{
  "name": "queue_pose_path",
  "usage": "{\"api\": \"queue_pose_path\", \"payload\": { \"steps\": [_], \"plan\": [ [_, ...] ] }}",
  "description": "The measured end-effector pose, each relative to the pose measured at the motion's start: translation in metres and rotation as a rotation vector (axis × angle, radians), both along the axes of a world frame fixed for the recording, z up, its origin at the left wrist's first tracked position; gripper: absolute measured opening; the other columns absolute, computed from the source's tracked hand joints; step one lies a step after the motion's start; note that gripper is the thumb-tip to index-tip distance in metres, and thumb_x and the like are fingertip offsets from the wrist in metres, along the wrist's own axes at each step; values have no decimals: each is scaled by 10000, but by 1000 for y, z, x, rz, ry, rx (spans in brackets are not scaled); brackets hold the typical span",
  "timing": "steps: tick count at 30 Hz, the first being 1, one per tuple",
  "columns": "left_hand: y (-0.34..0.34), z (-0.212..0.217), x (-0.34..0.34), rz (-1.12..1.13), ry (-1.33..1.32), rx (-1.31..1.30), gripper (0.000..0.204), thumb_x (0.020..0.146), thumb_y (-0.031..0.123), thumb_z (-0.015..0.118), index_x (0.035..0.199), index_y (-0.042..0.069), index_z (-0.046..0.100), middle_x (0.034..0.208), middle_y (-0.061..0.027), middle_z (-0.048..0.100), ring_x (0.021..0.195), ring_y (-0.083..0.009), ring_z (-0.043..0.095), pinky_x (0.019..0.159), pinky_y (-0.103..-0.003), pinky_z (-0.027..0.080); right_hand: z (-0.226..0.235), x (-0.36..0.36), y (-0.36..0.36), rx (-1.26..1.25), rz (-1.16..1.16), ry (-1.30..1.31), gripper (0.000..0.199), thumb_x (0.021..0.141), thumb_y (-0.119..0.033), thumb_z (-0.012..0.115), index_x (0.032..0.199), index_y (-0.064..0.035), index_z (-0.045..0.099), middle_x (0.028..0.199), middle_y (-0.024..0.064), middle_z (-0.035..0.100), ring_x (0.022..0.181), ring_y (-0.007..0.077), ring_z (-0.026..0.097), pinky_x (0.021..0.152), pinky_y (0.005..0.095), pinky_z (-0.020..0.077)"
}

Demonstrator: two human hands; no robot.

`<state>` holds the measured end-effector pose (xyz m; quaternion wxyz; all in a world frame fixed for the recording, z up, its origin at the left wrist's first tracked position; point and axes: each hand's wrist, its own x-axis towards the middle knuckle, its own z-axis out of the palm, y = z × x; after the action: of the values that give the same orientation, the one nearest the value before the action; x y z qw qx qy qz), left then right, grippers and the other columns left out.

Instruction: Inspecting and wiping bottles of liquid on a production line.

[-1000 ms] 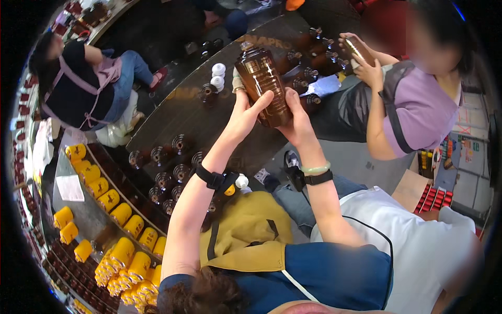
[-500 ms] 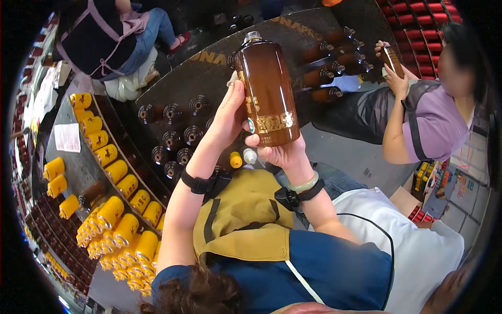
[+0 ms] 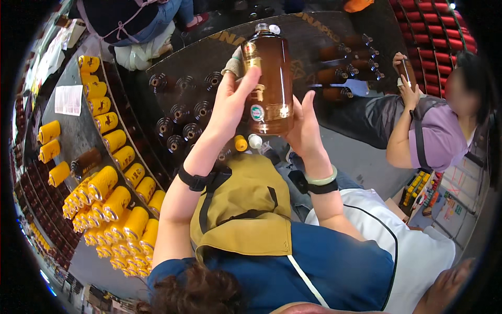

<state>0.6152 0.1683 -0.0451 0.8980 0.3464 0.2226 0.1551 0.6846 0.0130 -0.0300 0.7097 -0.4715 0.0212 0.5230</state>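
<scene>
Brown bottle (image 3: 270, 83) held upright, raised above the dark surface (image 3: 324, 36), contents not visible through the opaque glaze. Left hand (image 3: 230, 104) wrapped round its left side, fingers curled on the label edge. Right hand (image 3: 303, 125) cupped against lower right side, fingers fairly open. Yellow-capped bottles (image 3: 120, 204) lying in rows at left, probably sealed. More brown bottles (image 3: 180, 112) lying on the surface below.
</scene>
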Motion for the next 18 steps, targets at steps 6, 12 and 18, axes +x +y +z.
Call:
{"api": "queue_pose_path", "payload": {
  "steps": [6,12,18],
  "plan": [
    [5,7,-20,19,131,263,589,1069,392,491,1519,26,393,1254,-84,646,1133,-125,604,1005,-304,475,-20,-17,7,-4,-34,-88,760,1036,-628,250,1493,-37,391,1398,141,556,1232,285,589,1007,465,507],
    [21,18,-41,0,180,287,602,1088,475,358,1436,1,486,1233,-127,664,1117,-208,655,1009,-349,498,-13,-16,16,328,-15,342,756,1016,-629,261,1473,-48,423,1316,217,582,1122,327,608,877,481,520],
    [31,22,-55,40,172,279,596,1086,473,371,1426,0,497,1236,-138,663,1080,-223,673,969,-343,516,-12,-18,30,457,113,382,763,1006,-657,281,1465,-68,440,1294,212,599,1075,352,619,838,485,528]
  ]
}}
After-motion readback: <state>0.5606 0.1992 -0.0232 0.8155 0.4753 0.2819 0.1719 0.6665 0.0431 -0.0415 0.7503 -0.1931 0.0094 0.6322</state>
